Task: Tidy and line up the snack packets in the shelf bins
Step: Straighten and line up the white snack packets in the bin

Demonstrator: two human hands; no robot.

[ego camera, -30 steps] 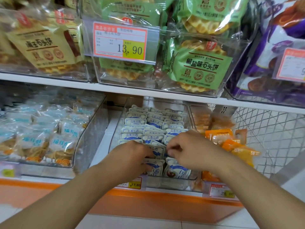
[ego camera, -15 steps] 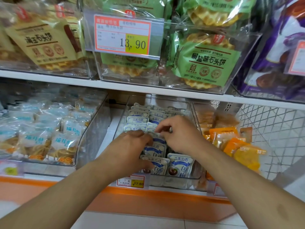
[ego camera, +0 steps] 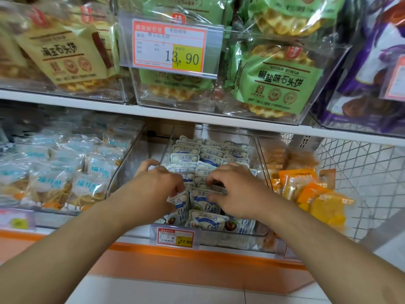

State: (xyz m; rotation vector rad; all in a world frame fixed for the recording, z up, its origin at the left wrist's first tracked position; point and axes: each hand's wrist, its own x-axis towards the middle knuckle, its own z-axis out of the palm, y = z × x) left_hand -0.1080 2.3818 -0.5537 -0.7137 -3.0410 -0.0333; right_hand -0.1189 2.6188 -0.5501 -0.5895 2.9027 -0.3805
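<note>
Two hands | left hand (ego camera: 157,185), right hand (ego camera: 235,189) pinching glossy packets (ego camera: 205,199) | clear bin (ego camera: 260,232)

Under my hands the snack packets (ego camera: 206,220) are white with blue lettering. Right of my right hand (ego camera: 235,189) lie orange packets (ego camera: 315,194); above, green waffle-patterned bags (ego camera: 278,84).

Retail shelving unit, two tiers, viewed from above the lower tier.

A white shelf board (ego camera: 197,119) spans the frame; an orange trim strip (ego camera: 197,257) runs along the lower shelf's front edge. White wire mesh (ego camera: 359,172) closes the right side. Pale floor tiles (ego camera: 175,290) lie below. Lighting is even and diffuse.
</note>
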